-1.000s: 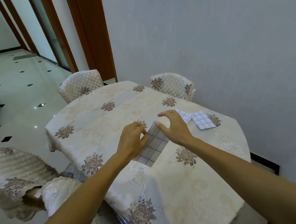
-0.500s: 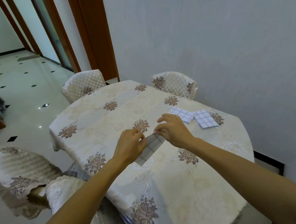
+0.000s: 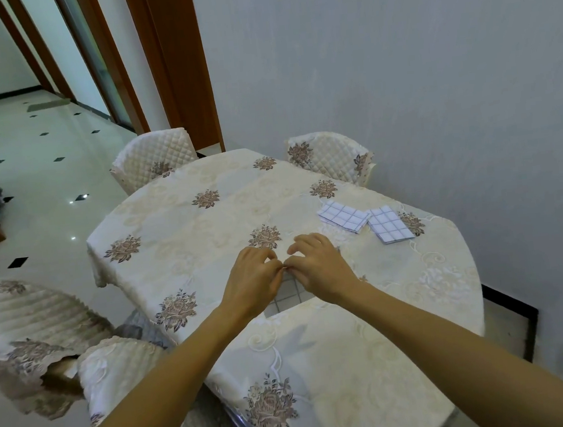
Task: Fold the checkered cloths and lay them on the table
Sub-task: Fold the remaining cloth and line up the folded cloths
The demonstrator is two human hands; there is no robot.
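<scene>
**Both Hands on the Cloth**

The left hand (image 3: 252, 278) and right hand (image 3: 316, 268) meet fingertip to fingertip over the table (image 3: 178, 230). Both sets of fingers are curled and pinch the top edge of a checkered cloth (image 3: 286, 297), which shows between the wrists. Two folded cloths (image 3: 342, 216) (image 3: 389, 224) lie touching, near the table's right edge.

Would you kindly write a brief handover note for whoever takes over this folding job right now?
Left hand: pinches the top edge of the held cloth.
Right hand: pinches the same edge, fingertips by the left's.
Held cloth: seems part-folded, low over the table; contact unclear.
Done: a folded cloth and a second one lie side by side, far right.
Left: finish this fold, lay it beside them.
</scene>
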